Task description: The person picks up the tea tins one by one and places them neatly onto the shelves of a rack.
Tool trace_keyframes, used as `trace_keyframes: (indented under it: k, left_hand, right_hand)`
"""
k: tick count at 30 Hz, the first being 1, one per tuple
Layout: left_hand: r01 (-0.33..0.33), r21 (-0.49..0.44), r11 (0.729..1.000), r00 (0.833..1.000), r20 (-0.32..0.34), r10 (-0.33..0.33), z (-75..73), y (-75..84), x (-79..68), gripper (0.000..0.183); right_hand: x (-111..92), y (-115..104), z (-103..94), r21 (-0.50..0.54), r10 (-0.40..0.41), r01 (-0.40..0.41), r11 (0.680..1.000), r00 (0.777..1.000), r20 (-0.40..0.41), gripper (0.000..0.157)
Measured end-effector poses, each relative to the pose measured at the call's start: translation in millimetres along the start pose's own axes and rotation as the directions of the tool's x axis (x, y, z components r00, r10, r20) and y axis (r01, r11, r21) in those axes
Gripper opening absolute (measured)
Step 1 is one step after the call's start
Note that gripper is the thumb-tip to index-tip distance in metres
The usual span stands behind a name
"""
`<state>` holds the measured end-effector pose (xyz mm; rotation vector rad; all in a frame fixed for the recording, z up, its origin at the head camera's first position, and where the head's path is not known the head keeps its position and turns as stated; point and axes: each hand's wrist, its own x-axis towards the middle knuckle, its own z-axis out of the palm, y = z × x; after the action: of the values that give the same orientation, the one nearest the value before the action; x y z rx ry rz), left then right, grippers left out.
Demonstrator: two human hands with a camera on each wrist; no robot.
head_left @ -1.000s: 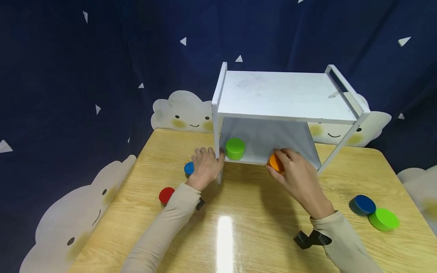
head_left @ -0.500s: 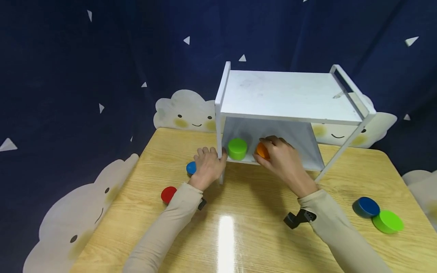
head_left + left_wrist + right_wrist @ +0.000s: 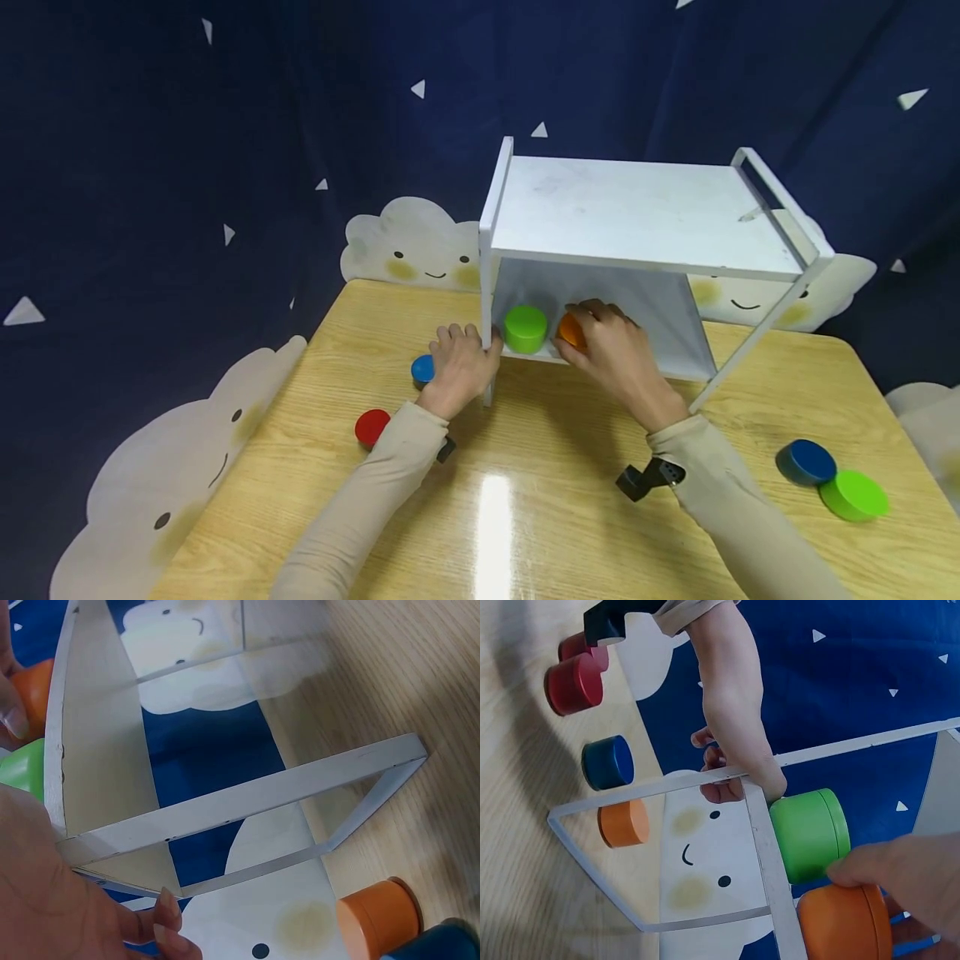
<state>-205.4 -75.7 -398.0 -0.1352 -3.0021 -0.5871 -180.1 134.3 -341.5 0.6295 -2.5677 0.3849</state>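
A white two-tier shelf rack [image 3: 637,217] stands on the wooden table. My left hand [image 3: 461,367] grips its left side frame at the lower board, with the fingers outside and the thumb towards the inside. On that board, near the left post, sits a bright green cylinder [image 3: 525,329]. My right hand [image 3: 618,354] pinches an orange cylinder [image 3: 572,331] just right of the green one, at the board's front. In the right wrist view this orange cylinder [image 3: 845,922] is close beside the green cylinder [image 3: 810,835]; whether they touch I cannot tell.
Left of the rack are a blue cylinder [image 3: 422,369] and a red cylinder [image 3: 372,427], partly behind the left arm. An orange cylinder [image 3: 379,919] stands there too. At the table's right lie a dark blue cylinder [image 3: 806,462] and a green one [image 3: 855,496]. A navy curtain hangs behind.
My right hand has carried the orange cylinder leftwards and inwards over the lower board, up beside the green one. The left hand has kept its grip on the frame. The view has shifted slightly.
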Motion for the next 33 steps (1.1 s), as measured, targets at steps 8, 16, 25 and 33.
trace_keyframes:
  k: [8,16,25,33]
  left_hand:
    - [-0.002,0.009,1.000,1.000,-0.002,0.002,-0.2,0.5,0.3,0.053]
    - [-0.004,0.002,1.000,1.000,-0.001,0.004,-0.4,1.2,-0.5,0.053]
    - [-0.006,-0.005,1.000,1.000,0.005,0.006,1.7,0.4,-1.5,0.053]
    - [-0.010,0.005,1.000,1.000,0.004,0.010,0.5,1.1,-0.2,0.053]
  right_hand:
    - [0,0,2.5,0.003,-0.017,0.017,1.000,1.000,-0.022,0.039]
    - [-2,0,1.5,0.022,-0.013,0.013,1.000,1.000,-0.020,0.047]
    - [-22,7,-7.8,0.065,0.030,-0.028,0.997,0.999,-0.032,0.057]
    - [-50,18,-19.2,0.049,0.092,-0.088,0.995,0.992,-0.085,0.060]
